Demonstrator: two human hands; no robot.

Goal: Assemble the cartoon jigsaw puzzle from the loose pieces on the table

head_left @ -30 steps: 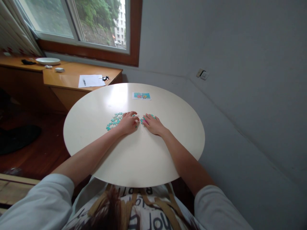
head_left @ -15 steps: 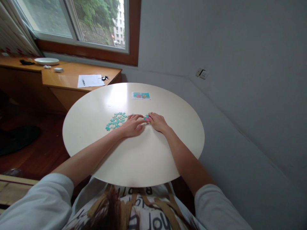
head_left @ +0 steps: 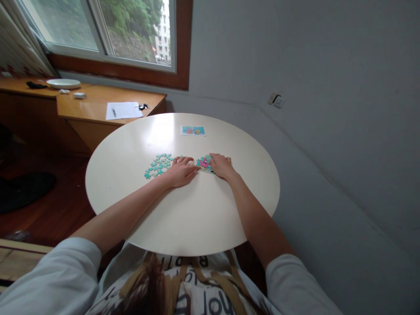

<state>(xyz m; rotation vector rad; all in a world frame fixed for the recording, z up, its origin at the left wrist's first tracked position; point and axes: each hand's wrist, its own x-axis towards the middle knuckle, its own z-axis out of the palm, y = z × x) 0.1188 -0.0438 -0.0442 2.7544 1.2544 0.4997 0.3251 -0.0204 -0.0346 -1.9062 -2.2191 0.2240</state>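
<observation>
A partly joined jigsaw puzzle [head_left: 204, 163], pink in the middle with teal and green around it, lies flat between my hands. My left hand [head_left: 182, 171] rests at its left side, fingers apart, the thumb touching its left edge. Over the right part of the puzzle lies my right hand [head_left: 222, 165], fingers spread and covering that end. Loose teal jigsaw pieces [head_left: 159, 164] are scattered to the left of my left hand, some of them partly hidden by it. Farther back on the table is a small picture card [head_left: 193, 131] with pink and yellow figures on blue.
The round white table [head_left: 183, 218] stands before me. Behind it to the left, a wooden desk [head_left: 95, 103] holds a paper sheet [head_left: 123, 110], keys [head_left: 143, 106], a small white box [head_left: 79, 95] and a white plate [head_left: 64, 83]. A grey wall [head_left: 328, 109] is at the right.
My right hand has slid to the right, uncovering more of the pink part of the puzzle. My left hand stays nearly in place, its fingers shifted slightly.
</observation>
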